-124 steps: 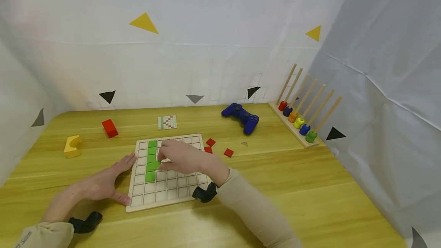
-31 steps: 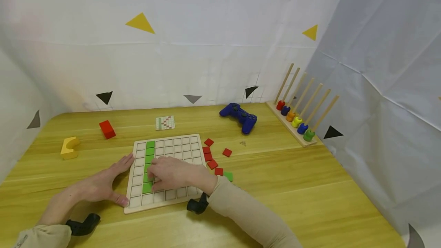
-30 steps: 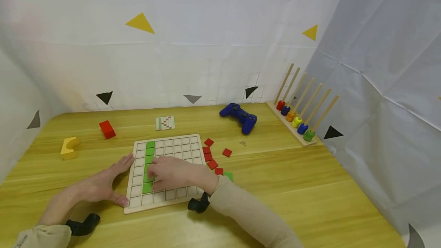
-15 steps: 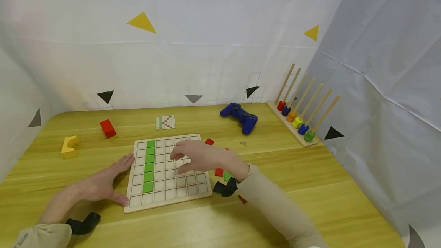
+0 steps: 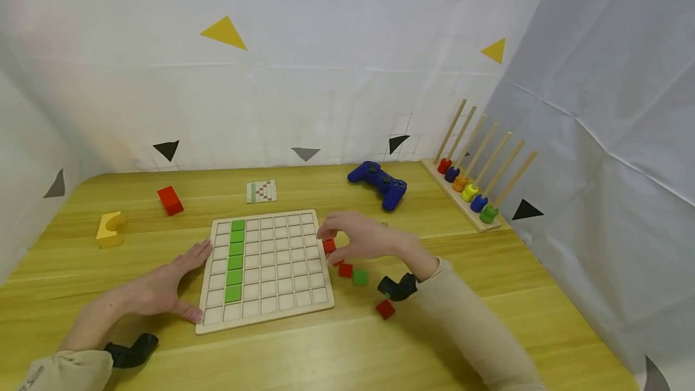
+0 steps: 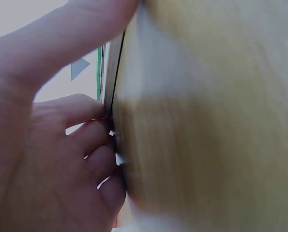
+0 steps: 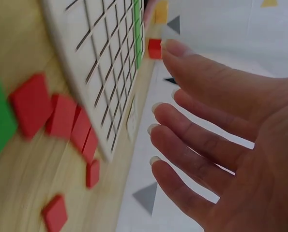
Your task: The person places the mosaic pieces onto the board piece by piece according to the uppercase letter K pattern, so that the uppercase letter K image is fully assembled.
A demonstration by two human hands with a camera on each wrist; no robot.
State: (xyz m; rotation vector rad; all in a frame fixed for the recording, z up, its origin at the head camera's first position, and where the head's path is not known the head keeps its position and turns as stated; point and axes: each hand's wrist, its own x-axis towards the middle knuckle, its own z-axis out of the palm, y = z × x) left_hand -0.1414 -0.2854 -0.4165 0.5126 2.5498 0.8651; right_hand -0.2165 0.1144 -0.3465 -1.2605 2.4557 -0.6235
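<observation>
A wooden grid board lies on the table with a column of green square tiles set in its second column from the left. My left hand rests at the board's left edge, thumb and fingers spread along it. Just off the right edge, my right hand hovers over loose red tiles, its fingers loosely bent. The right wrist view shows nothing between thumb and fingers, with several red tiles beside the board. Another red tile and a loose green tile lie below that hand.
A red tile lies apart near the right wrist. Behind the board are a small pattern card and a blue game controller. A pegged bead rack stands at right; a red block and yellow arch block sit left.
My right hand has left the green column, where the tiles now lie flat in a row, and moved right across the board to the loose red tiles. My left hand has stayed put.
</observation>
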